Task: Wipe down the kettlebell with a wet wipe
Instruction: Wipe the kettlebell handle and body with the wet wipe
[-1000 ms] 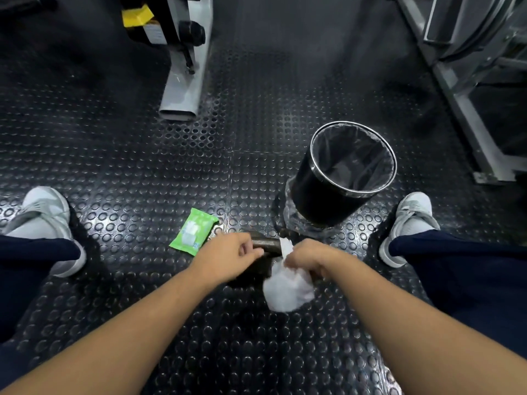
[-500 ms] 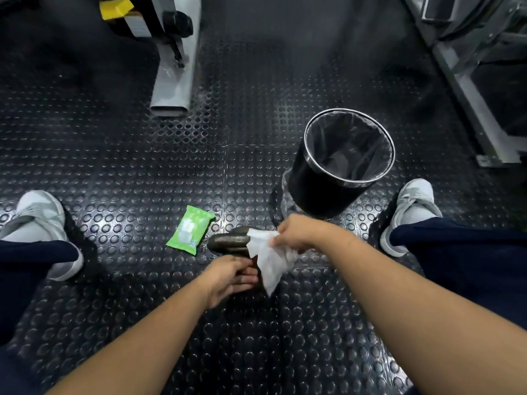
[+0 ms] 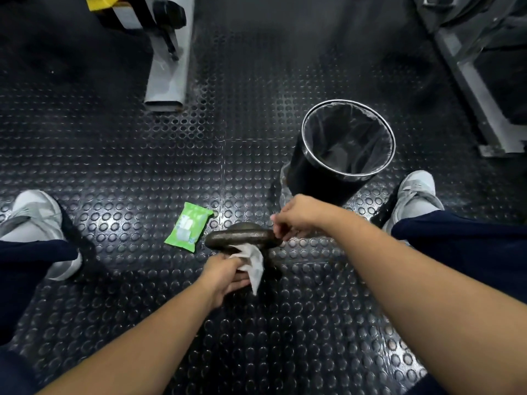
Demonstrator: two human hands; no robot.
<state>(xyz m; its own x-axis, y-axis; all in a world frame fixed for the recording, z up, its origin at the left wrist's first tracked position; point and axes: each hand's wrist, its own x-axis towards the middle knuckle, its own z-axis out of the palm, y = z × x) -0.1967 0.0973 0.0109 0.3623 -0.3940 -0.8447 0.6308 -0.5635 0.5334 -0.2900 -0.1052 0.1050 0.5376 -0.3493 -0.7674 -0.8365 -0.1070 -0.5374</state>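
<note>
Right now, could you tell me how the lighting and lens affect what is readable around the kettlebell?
Head view: glare glints off the studded floor; the kettlebell reads dark, its body lost in shadow; the wet wipe stands out bright; wide-angle bending stretches the forearms.

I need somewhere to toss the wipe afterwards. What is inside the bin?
The bin holds a dark plastic liner, crumpled against its walls. No rubbish shows in the part visible; the near wall hides some of the bottom.

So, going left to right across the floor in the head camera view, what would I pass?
Left shoe → green wipe pack → kettlebell → black bin → right shoe.
</note>
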